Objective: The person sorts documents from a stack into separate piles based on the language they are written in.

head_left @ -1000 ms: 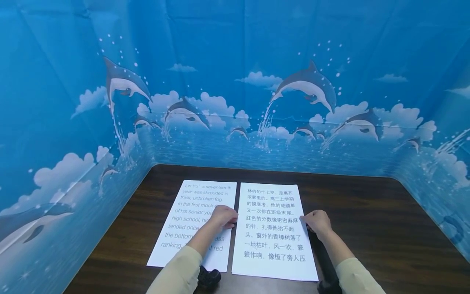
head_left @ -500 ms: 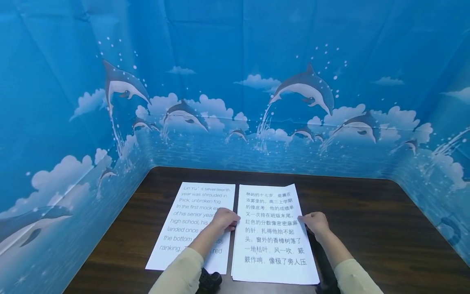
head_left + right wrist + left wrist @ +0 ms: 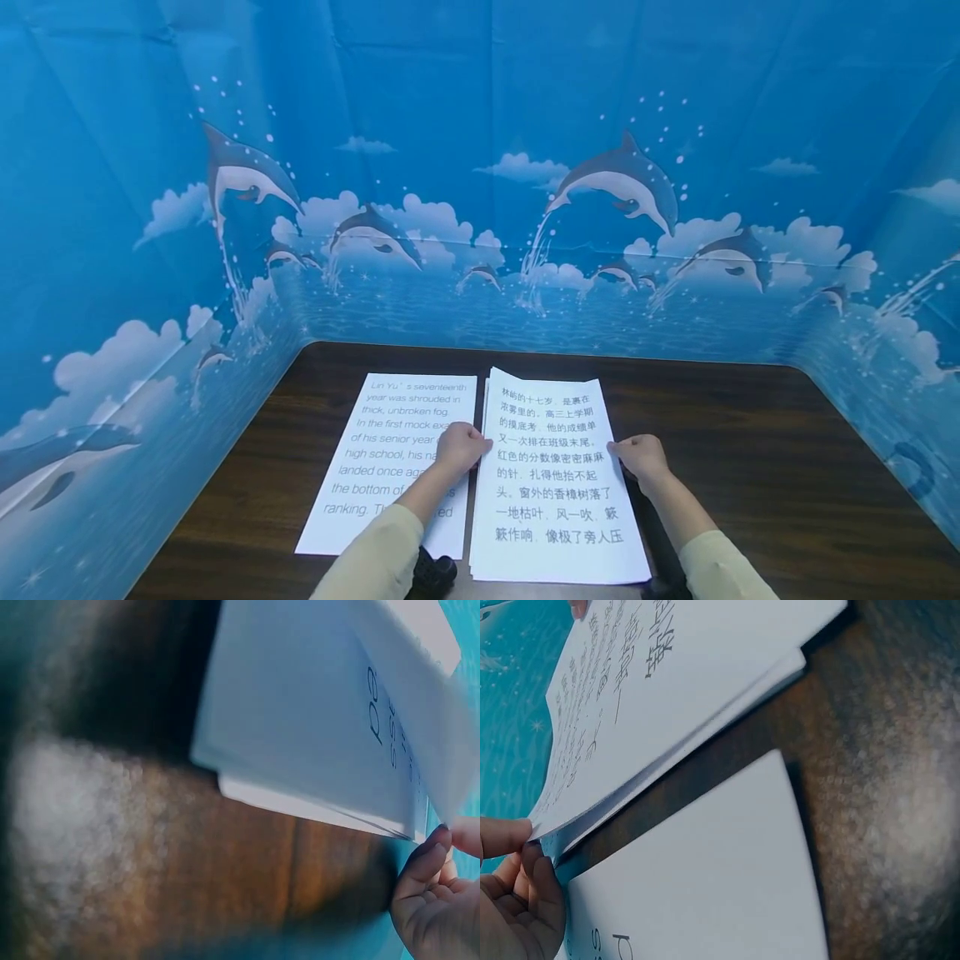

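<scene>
A sheet of paper printed with Chinese text (image 3: 551, 562) lies at the middle front of the table. My left hand (image 3: 459, 450) pinches its left edge between thumb and fingers. On the opposite edge, my right hand (image 3: 642, 458) pinches the same sheet. In the right wrist view, this sheet lifts away from printed paper with Latin letters (image 3: 300, 712) beneath it. More paper edges show under it in the left wrist view. Beneath my left forearm lies a separate sheet with English text (image 3: 405, 417), partly covered by the arm.
The dark wood-grain table (image 3: 750, 450) extends to both sides of the papers. A blue backdrop with printed dolphins (image 3: 480, 167) encloses its back and sides. Black straps or devices (image 3: 435, 575) sit under the forearms.
The top sheet has lifted slightly off the paper below; its upper left corner now rises and lower edges show at the left. Both hands stay at its edges.
</scene>
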`<act>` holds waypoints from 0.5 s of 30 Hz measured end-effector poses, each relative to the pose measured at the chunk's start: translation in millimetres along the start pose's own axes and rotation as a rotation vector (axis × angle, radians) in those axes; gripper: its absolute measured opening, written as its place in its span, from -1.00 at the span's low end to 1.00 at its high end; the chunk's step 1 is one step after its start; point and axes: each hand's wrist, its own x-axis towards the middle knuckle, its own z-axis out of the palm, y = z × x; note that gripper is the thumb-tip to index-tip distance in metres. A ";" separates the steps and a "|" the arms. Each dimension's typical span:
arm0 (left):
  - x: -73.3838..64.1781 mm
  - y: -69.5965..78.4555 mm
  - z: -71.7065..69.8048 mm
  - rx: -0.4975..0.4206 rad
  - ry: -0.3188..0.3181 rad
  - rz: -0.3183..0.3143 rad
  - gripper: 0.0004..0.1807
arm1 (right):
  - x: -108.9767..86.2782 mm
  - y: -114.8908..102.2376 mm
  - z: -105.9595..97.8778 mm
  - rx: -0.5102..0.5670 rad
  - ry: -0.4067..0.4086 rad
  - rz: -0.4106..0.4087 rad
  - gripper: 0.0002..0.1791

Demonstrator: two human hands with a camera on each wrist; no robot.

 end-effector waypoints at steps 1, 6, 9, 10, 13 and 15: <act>0.2 0.2 -0.1 0.004 0.005 0.006 -0.82 | 0.4 0.1 0.6 0.000 0.002 -0.001 -0.78; -0.8 2.2 -0.9 0.003 0.020 0.021 -0.82 | -0.5 -0.3 2.9 -0.048 0.013 -0.020 -0.77; -1.7 2.7 -1.0 0.020 0.023 0.035 -0.81 | -2.4 -2.1 4.8 -0.101 0.020 -0.030 -0.79; -1.7 2.9 -1.0 0.025 0.023 0.037 -0.81 | -2.6 -2.4 5.4 -0.113 0.021 -0.032 -0.80; -1.9 3.1 -1.1 0.057 0.026 0.059 -0.80 | -1.4 -2.5 6.8 -0.136 0.035 -0.037 -0.81; -1.6 3.1 -1.2 0.082 0.032 0.077 -0.80 | -0.1 -1.7 7.1 -0.140 0.045 -0.045 -0.80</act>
